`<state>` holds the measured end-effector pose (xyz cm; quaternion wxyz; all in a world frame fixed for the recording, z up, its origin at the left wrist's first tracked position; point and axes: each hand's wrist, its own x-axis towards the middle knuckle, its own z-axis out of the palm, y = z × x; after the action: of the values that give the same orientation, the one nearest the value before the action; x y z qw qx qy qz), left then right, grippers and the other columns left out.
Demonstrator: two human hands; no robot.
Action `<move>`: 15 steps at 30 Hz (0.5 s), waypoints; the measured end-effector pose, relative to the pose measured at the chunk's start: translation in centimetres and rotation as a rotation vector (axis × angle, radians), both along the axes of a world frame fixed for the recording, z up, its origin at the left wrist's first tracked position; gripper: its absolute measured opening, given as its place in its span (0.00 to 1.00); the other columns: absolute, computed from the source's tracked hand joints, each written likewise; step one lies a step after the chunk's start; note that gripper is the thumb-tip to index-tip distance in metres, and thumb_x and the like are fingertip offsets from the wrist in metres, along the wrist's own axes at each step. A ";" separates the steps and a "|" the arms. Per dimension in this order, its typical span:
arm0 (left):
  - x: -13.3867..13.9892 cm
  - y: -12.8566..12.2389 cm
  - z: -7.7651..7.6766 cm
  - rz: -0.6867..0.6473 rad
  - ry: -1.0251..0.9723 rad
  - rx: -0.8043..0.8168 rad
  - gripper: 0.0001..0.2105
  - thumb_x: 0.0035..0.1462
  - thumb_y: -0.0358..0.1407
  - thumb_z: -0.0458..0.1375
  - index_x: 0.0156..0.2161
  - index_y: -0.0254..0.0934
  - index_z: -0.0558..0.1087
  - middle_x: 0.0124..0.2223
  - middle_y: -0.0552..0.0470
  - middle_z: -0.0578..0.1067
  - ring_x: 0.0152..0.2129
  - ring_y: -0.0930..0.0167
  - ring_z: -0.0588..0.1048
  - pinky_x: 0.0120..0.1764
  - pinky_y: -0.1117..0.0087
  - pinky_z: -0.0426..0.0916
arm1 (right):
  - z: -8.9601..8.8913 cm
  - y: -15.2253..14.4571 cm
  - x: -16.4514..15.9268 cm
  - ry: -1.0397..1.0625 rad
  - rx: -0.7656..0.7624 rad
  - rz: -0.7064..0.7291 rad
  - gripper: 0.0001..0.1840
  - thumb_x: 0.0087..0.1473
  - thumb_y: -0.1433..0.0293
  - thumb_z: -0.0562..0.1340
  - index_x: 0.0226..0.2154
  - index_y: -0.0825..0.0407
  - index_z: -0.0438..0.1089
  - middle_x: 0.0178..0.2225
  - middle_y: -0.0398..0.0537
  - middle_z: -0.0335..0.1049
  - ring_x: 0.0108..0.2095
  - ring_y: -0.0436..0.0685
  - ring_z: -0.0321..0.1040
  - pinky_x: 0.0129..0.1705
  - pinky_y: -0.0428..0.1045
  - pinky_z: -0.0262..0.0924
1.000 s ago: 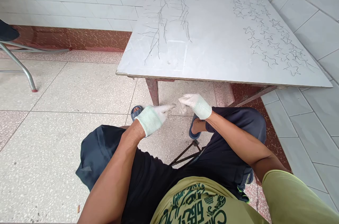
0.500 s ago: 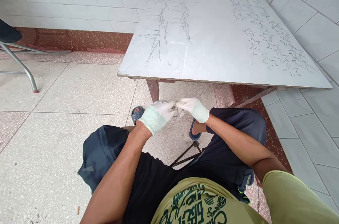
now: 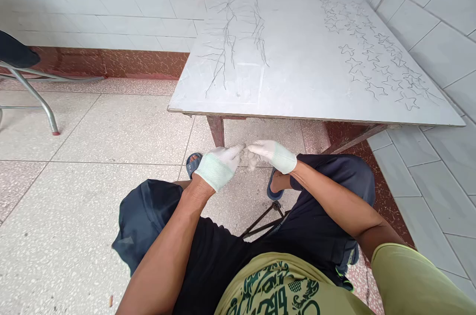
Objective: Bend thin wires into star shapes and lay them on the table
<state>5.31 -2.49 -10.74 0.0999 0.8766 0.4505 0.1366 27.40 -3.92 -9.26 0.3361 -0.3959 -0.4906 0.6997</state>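
My left hand (image 3: 223, 162), in a white glove with a pale green cuff, is closed in front of the table edge with its fingertips pinched. Facing it at nearly the same height, my right hand (image 3: 273, 154) wears a matching glove and also has its fingers pressed together. The fingertips of both hands meet or almost meet. Whatever lies between them is hidden or too thin to make out. On the white tabletop (image 3: 297, 67) beyond lie thin bent wires (image 3: 225, 42) at the left and several wire stars (image 3: 375, 91) at the right.
A dark wooden table leg (image 3: 216, 131) stands just beyond my left hand. Below my hands is a folding stand (image 3: 275, 206) between my knees. A metal-legged chair (image 3: 40, 101) is at the far left. Tiled walls (image 3: 442, 62) border the table at the back and right.
My fingers have shifted slightly, and my left hand has turned a little with its fingers straighter. The view has tilted slightly. The wires and stars lie as before.
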 end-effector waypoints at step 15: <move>2.4 -0.4 3.3 0.112 0.325 -0.121 0.20 0.75 0.36 0.51 0.65 0.48 0.76 0.41 0.45 0.85 0.40 0.58 0.84 0.40 0.63 0.73 | 0.1 -0.6 -0.7 -0.410 0.145 -0.081 0.20 0.67 0.61 0.63 0.24 0.50 0.70 0.20 0.41 0.72 0.26 0.51 0.69 0.34 0.46 0.61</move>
<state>7.75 -2.94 -7.43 0.0707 0.8531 0.5162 -0.0288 26.67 -4.53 -9.13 0.2849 -0.5242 -0.5814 0.5532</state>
